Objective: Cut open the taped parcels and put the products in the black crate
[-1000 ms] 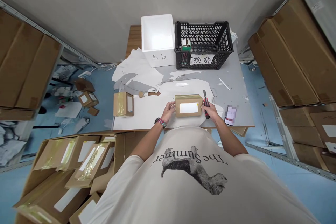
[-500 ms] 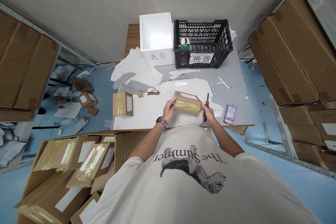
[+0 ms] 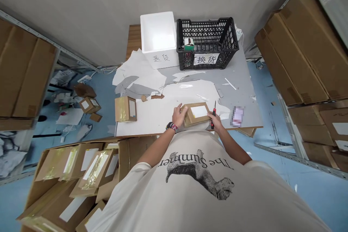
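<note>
A brown cardboard box (image 3: 190, 119) with a white label (image 3: 199, 111) on its upper face is held between my hands at the table's front edge. My left hand (image 3: 178, 115) grips its left end, thumb on top. My right hand (image 3: 215, 120) touches its right end and is closed on a red and black utility knife (image 3: 214, 114). The knife's blade end points away from me, upward in the view. A second taped cardboard box (image 3: 125, 109) stands on the table's left side.
A white foam box (image 3: 159, 49) and a black plastic crate (image 3: 228, 58) stand at the table's back; the crate holds a small green-and-white box (image 3: 189, 44). A phone-like object (image 3: 237, 116), blurred, lies right. Several taped parcels fill a large carton (image 3: 123, 157) at lower left.
The box in my hands has been turned, so its white label now faces up and the yellowish taped side is out of sight. The knife stays in my right hand.
</note>
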### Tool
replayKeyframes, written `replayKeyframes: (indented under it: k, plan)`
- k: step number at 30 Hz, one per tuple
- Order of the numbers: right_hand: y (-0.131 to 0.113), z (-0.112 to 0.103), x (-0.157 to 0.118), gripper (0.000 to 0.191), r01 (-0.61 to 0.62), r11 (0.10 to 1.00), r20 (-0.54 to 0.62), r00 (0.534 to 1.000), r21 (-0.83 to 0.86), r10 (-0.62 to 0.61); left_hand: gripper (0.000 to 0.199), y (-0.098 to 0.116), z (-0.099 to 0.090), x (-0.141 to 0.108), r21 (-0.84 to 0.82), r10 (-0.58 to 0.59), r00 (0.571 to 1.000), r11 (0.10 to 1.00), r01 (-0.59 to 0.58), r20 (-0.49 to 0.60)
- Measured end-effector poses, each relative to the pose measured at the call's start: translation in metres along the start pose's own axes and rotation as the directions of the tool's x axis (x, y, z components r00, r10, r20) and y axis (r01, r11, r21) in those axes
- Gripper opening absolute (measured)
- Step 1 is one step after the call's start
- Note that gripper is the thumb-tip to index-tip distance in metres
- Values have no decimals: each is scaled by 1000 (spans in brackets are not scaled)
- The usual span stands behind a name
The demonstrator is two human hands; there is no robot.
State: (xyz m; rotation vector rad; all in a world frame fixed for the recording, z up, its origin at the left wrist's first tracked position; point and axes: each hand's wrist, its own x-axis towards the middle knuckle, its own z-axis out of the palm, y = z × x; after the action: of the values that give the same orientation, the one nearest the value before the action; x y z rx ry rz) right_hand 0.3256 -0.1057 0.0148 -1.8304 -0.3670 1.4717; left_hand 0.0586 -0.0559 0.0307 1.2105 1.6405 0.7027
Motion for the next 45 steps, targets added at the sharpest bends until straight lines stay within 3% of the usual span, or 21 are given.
replayKeyframes:
  k: [2,6,9,13,16,21,25,28,30,33,35,37,39,40,42,44,45]
  plan:
    - [-9,9,-5,59,79,997,35,996,-16,-79,69,-12,-11,8,-101,-191,980,975,197,61]
    - [-31,29,-21,59,262,962,187,952,-80,-244,70,-34,-29,14,-268,-461,864,823,501,201]
    - [-46,45,-33,49,362,928,307,896,-83,-322,61,-49,-31,11,-392,-547,817,722,571,182]
    - [-59,55,-40,47,415,907,373,854,-67,-363,48,-60,-27,9,-540,-593,804,662,520,47]
    - [-62,49,-38,50,417,907,316,870,-62,-379,55,-63,-28,9,-591,-539,841,689,419,-32]
    - [-57,23,-29,70,388,918,257,898,-84,-357,73,-63,-27,-2,-528,-269,951,836,153,-150]
    - [-44,7,-22,82,328,939,220,928,-103,-300,76,-57,-18,-12,-420,-107,984,907,38,-141]
    - [-34,3,-15,89,259,944,186,957,-202,-223,85,-49,-19,-5,-330,13,989,942,-61,-145]
    - [-31,5,-9,87,222,940,156,970,-261,-186,96,-43,-27,9,-187,52,995,980,-67,-83]
    - [-35,12,2,74,211,933,125,975,-291,-182,108,-36,-45,32,42,20,991,999,-25,129]
    - [-44,17,9,64,213,927,92,977,-308,-194,113,-33,-54,44,77,-3,978,997,-13,208]
    - [-56,22,13,57,232,906,51,972,-353,-229,119,-32,-58,52,24,26,977,999,-31,212]
    - [-70,25,12,56,343,827,67,934,-445,-351,127,-32,-59,55,-39,68,973,997,-61,219]
    - [-78,27,9,56,436,742,128,891,-509,-435,132,-33,-58,54,-67,75,968,996,-61,239]
    - [-93,32,-1,59,635,474,373,758,-610,-536,142,-37,-56,51,-133,56,957,991,-19,286]
    - [-106,39,-15,59,751,169,631,635,-638,-446,150,-42,-54,45,-201,28,953,979,35,301]
    - [-112,44,-22,59,772,40,711,603,-635,-361,151,-44,-53,42,-219,21,956,975,46,293]
